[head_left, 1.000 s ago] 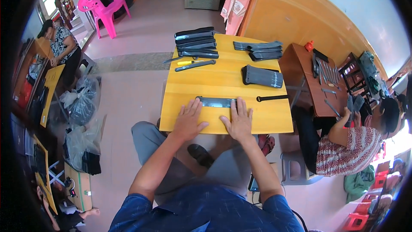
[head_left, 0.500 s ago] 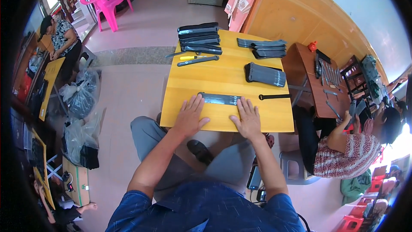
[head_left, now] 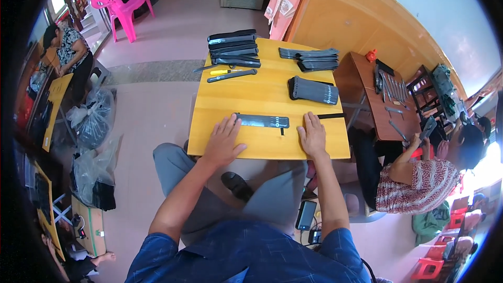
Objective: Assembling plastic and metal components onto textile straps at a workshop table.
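A dark grey flat strip (head_left: pixel 262 121) with pale marks near its right end lies crosswise on the yellow table (head_left: pixel 215 98). My left hand (head_left: pixel 224 141) rests flat at the strip's left end, fingers stretched out. Further right, my right hand (head_left: pixel 313 135) lies palm down with straight fingers, apart from the strip. Its fingertips cover the left end of a narrow black strap (head_left: pixel 332 116); whether they grip it I cannot tell. A small black tab (head_left: pixel 282 131) shows just below the strip.
Grey strips are stacked (head_left: pixel 314 90) at the right, with another bundle (head_left: pixel 317 59) behind. Black pouches (head_left: pixel 233 47) are piled far left, near a yellow-handled tool (head_left: pixel 225 72) and a single strap (head_left: pixel 231 76). A co-worker (head_left: pixel 414 186) sits right, beside a brown table (head_left: pixel 387 118).
My right hand has left the strip's right end and moved right onto the black strap's end. The left hand stays by the strip. The small black tab now shows.
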